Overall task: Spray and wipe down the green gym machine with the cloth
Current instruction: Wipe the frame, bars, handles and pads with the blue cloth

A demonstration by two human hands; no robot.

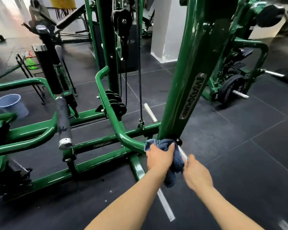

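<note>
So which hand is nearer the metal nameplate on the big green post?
Left. The left hand presses the blue cloth against the post's base, below the nameplate. The right hand sits lower and further back, beside the cloth's hanging end.

Single view only — head-worn wide-angle camera, looked forward and down from standing height. Both forearms entered from bottom edge, left hand [160, 156] and right hand [196, 175] sat low centre, close to lens. Green machine upright [189, 77] rose right of centre, very near, top cut off by frame. Dark tiled floor [239, 155] filled lower half; far gym area stretched along top. Edges bowed, blurred — lens distortion. No second view to share scene with.
</note>
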